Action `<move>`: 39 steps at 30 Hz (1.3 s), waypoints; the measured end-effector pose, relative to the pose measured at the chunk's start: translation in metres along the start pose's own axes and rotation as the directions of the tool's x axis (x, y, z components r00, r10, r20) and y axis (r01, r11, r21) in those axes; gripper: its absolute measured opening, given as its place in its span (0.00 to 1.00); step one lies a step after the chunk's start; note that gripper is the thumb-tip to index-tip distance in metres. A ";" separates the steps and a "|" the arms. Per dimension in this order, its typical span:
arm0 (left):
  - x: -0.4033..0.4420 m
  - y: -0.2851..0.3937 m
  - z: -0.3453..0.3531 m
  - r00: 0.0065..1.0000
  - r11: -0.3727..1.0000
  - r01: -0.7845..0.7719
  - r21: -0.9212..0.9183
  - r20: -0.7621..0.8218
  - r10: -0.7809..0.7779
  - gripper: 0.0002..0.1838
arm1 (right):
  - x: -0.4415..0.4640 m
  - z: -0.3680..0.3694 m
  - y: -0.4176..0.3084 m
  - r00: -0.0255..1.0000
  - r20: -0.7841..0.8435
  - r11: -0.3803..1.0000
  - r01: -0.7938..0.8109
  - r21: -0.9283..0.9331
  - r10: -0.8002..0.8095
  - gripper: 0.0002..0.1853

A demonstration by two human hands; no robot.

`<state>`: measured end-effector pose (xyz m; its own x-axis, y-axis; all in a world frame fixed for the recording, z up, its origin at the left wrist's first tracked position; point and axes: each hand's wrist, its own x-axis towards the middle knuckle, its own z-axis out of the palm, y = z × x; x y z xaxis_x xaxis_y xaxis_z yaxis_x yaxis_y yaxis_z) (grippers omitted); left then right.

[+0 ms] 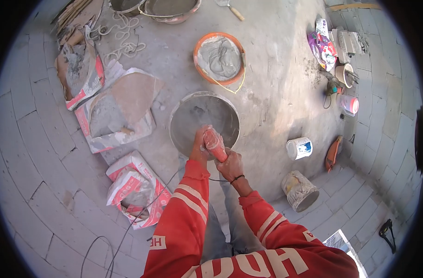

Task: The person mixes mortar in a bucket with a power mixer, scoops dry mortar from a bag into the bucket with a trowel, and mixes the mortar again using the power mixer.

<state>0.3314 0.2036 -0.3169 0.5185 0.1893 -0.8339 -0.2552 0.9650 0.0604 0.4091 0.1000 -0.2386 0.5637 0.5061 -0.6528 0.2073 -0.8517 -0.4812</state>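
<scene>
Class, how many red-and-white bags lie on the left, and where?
3: the upper bag near the top-left, the middle bag just below it, and the lowest bag, left of the left sleeve. Others beneath could be hidden.

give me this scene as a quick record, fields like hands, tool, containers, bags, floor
left hand: left hand gripping the side of the red power tool
right hand: right hand closed around the tool's near end
tool position: above the large round tub; its working end cannot be made out
ahead: orange-rimmed bucket holding grey wet mix
left side: opened red-and-white bag, lying on the floor
right side: white bucket with a blue label and a stained bucket, both tipped over
</scene>
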 end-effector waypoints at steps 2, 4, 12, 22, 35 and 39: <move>-0.014 0.002 0.007 0.997 0.997 -0.071 -0.011 -0.012 0.071 0.24 | 0.001 -0.001 -0.004 1.000 0.002 0.999 0.005 -0.047 -0.005 0.13; -0.010 -0.002 -0.002 0.993 0.993 -0.118 -0.016 -0.008 0.118 0.25 | 0.003 -0.003 -0.008 1.000 0.002 0.994 0.001 -0.106 0.000 0.12; -0.017 0.008 0.013 0.996 0.992 -0.094 -0.078 -0.016 0.093 0.22 | 0.006 -0.004 -0.018 1.000 0.010 0.993 -0.017 -0.116 0.018 0.14; -0.016 -0.017 0.003 1.000 0.985 0.014 -0.173 -0.002 -0.015 0.23 | -0.013 -0.005 -0.002 0.998 0.007 0.988 -0.068 -0.137 0.070 0.14; 0.040 -0.070 -0.060 0.927 0.942 0.322 -0.092 -0.171 -0.333 0.14 | -0.047 0.003 0.012 0.987 0.007 0.987 -0.161 -0.003 0.161 0.13; 0.024 -0.056 -0.047 0.950 0.970 0.222 -0.104 -0.200 -0.239 0.13 | -0.045 0.003 0.011 0.987 0.038 0.985 -0.156 0.072 0.154 0.12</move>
<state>0.3196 0.1457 -0.3664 0.3907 -0.0867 -0.9164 -0.2177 0.9586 -0.1835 0.3835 0.0683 -0.2157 0.5579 0.3737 -0.7410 0.0582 -0.9083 -0.4143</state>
